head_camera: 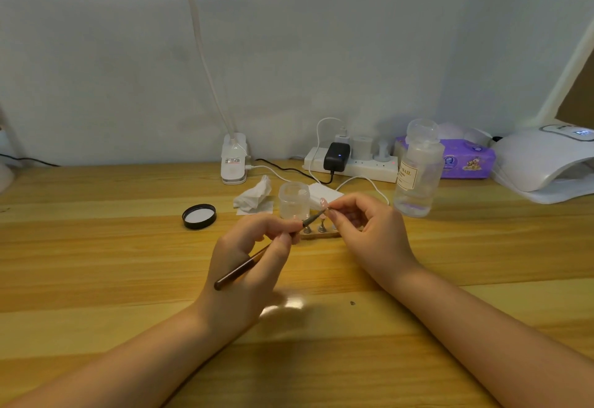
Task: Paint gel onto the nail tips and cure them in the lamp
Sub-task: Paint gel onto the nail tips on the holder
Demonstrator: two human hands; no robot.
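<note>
My left hand (pixel 247 263) grips a dark brown brush (pixel 239 268) like a pen, its bristle end pointing up and right. The brush tip touches a pale pink nail tip (pixel 323 203) that my right hand (pixel 369 230) pinches between thumb and fingers. Just below the two hands a small wooden stand (pixel 321 234) carries metal nail holders (pixel 321 227). A clear open jar (pixel 294 200) stands right behind the stand, and its black lid (pixel 199 216) lies upside down to the left. The white curing lamp (pixel 543 163) sits at the far right of the desk.
A clear liquid bottle (pixel 418 169) stands right of my hands. Crumpled tissue (pixel 254 197) and white wipes (pixel 328 193) lie behind the jar. A power strip (pixel 353 166) with plugs and cables, a purple wipes pack (pixel 466 160) and a desk lamp base (pixel 234 160) line the wall.
</note>
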